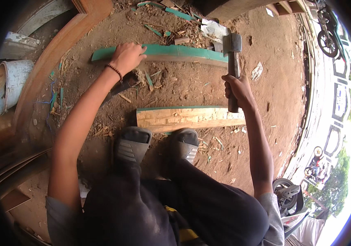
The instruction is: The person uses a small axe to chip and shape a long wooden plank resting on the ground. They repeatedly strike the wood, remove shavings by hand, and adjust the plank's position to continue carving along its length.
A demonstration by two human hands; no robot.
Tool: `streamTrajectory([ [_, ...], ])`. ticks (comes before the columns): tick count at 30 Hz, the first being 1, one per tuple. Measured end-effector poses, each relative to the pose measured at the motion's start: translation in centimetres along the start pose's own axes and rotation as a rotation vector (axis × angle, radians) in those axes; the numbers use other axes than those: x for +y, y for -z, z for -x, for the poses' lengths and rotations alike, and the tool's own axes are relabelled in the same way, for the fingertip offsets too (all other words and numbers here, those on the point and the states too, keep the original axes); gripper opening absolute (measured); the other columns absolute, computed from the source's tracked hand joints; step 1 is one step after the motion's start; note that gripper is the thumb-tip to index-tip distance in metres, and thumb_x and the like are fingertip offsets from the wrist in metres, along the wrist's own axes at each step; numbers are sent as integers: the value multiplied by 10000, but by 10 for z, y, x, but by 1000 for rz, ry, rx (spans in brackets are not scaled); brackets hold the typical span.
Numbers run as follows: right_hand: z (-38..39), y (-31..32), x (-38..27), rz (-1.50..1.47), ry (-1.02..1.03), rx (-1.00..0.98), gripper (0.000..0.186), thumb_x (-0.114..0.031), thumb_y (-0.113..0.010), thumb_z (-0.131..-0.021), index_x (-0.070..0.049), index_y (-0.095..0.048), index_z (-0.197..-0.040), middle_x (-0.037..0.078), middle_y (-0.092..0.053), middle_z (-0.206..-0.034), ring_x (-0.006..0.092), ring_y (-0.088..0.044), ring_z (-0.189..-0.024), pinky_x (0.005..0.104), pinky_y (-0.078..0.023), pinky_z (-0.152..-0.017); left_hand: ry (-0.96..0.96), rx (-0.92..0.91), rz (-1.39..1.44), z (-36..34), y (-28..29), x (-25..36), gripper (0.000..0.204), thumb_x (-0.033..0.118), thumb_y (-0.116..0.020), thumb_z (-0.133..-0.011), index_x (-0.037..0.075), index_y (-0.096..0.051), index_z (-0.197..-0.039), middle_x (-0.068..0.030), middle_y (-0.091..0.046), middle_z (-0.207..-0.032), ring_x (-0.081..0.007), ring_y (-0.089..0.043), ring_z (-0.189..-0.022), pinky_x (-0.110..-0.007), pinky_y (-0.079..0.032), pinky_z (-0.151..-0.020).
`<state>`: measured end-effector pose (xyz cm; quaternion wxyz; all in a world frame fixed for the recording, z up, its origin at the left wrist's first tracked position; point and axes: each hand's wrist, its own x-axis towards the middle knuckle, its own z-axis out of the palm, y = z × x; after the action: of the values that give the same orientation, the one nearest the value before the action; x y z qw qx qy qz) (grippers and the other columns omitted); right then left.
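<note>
A long wooden plank (179, 51) with a green-painted face lies across the ground in front of me. My left hand (128, 56), with a beaded bracelet at the wrist, grips this plank near its left end. My right hand (239, 91) is closed round the handle of a short-handled adze (235, 43). Its heavy metal head is up, over the right end of the plank, and whether the two touch I cannot tell. Nearer my feet lies a second plank (187, 118), its side bare pale wood and its far edge green.
Sandals (132, 143) on my feet stand just behind the nearer plank. Wood chips and green splinters (153, 30) litter the dirt. A wooden frame (48, 61) and a whitish bucket (15, 84) stand at the left. Motorcycles (327, 35) are at the right, beyond the dirt.
</note>
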<state>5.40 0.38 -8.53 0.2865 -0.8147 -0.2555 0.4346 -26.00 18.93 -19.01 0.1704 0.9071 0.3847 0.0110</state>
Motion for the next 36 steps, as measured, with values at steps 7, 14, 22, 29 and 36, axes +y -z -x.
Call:
streamTrajectory([
  [7, 23, 0, 2, -184, 117, 152, 153, -146, -653, -847, -20, -567, -850, 36, -543, -648, 124, -532, -503, 289, -453, -469, 63, -97, 21, -2, 3, 1, 311, 275, -658, -889, 109, -703, -1148, -126, -672, -1157, -291, -681, -937, -401, -546, -841],
  [14, 33, 19, -24, -703, 385, 271, 232, -300, -629, -970, -76, -572, -991, 22, -565, -708, 104, -515, -555, 271, -455, -541, 91, -94, 2, -2, -6, 0, 338, 277, -646, -898, 121, -684, -1195, -126, -663, -1185, -287, -673, -972, -396, -545, -851],
  [22, 6, 6, 4, -36, -89, -11, 226, -203, -750, -849, -76, -570, -799, 12, -566, -619, 99, -531, -475, 285, -461, -447, 8, -44, -24, -1, 1, 7, 358, 259, -649, -897, 105, -667, -1220, -109, -640, -1245, -292, -662, -1016, -396, -549, -857],
  [29, -15, -12, 17, -133, -135, -94, 237, -201, -736, -858, -52, -553, -845, 11, -549, -628, 103, -527, -478, 275, -464, -438, 62, -76, 58, 2, 5, 5, 369, 263, -659, -895, 98, -666, -1224, -150, -634, -1240, -321, -634, -1106, -403, -510, -960],
  [36, -19, -8, 46, -423, -264, -125, 223, -195, -711, -869, -21, -576, -904, 23, -562, -689, 129, -540, -530, 304, -460, -480, 140, 123, 385, 64, 42, 4, 386, 293, -679, -901, 65, -671, -1213, -197, -666, -1166, -329, -643, -1097, -384, -511, -928],
])
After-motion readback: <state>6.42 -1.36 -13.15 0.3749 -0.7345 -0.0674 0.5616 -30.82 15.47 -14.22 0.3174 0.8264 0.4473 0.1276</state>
